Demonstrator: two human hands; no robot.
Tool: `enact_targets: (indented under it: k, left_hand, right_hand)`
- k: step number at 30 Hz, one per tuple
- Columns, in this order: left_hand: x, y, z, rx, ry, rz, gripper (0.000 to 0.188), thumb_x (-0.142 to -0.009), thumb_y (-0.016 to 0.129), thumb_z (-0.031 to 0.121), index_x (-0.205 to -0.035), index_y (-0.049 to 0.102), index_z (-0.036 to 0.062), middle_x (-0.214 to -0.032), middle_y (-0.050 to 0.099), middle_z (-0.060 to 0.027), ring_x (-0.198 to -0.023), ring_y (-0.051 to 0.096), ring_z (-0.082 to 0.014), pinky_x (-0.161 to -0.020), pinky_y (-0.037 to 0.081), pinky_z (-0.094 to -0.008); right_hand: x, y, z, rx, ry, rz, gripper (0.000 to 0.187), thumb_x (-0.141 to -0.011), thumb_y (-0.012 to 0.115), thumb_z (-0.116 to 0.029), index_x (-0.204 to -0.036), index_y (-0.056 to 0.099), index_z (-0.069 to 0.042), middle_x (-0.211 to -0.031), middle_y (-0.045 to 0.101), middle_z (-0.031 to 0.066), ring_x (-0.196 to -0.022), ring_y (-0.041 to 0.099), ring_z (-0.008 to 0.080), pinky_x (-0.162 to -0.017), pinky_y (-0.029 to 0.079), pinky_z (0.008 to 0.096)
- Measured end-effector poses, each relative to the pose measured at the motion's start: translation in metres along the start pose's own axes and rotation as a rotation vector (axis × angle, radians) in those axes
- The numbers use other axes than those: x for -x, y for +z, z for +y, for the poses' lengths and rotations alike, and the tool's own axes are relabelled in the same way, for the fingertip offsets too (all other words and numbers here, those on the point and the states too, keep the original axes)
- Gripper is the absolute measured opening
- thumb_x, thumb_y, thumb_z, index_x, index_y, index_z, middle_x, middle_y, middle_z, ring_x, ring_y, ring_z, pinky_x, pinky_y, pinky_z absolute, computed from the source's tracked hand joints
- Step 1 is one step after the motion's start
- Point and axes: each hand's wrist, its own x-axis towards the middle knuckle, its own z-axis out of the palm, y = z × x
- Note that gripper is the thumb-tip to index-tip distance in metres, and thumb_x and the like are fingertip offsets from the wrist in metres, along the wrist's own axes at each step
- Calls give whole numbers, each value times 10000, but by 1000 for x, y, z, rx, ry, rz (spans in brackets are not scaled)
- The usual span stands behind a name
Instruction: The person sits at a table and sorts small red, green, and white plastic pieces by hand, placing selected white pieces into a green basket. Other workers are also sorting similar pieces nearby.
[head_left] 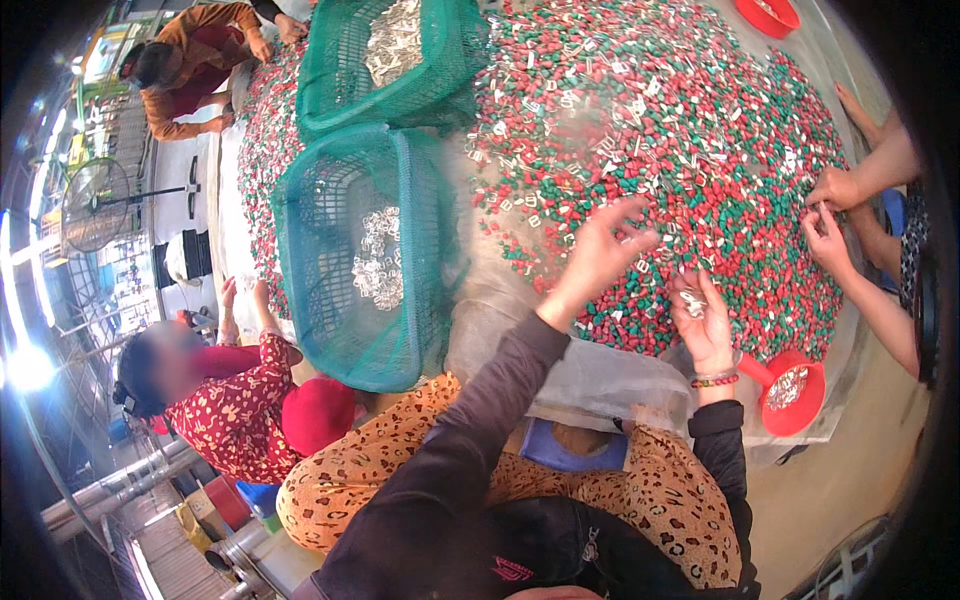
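Note:
A wide heap of red, green and white pebble-like pieces spreads before me, with small silvery frame-shaped pieces mixed in. Over its near part hovers my left hand, fingers apart and bent, with nothing visible in them. To its right, my right hand is turned palm up and cups a few silvery metal pieces in its curled fingers. Beside my right wrist sits a red scoop with silvery pieces in it. A green mesh-lined basket at my left holds a pile of similar pieces.
Farther off stands another green basket with paler pieces. A red bowl lies at the far right. Co-workers' hands reach in from the right. Two people work at left, one in a red patterned top. A fan stands behind.

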Motion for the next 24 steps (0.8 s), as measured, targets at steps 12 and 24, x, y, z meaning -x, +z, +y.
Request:
enact_targets:
  k: [12,24]
  left_hand:
    - [-98,-201,-140,-856,-276,633,282,-767,707,211,-956,635,13,-968,665,-208,-909,631,-356,-801,477,-428]
    - [-50,-143,-84,429,-353,213,205,-905,588,79,-1097,546,18,-899,620,-84,-829,615,-161,-704,528,-285]
  right_hand:
    - [13,6,-28,235,-72,4,176,-991,466,-139,-1144,491,-57,-804,426,24,-573,369,69,-416,281,172]
    - [13,28,-15,264,-12,-151,163,-992,454,-137,-1117,495,-41,-822,450,42,-590,389,76,-421,303,176]
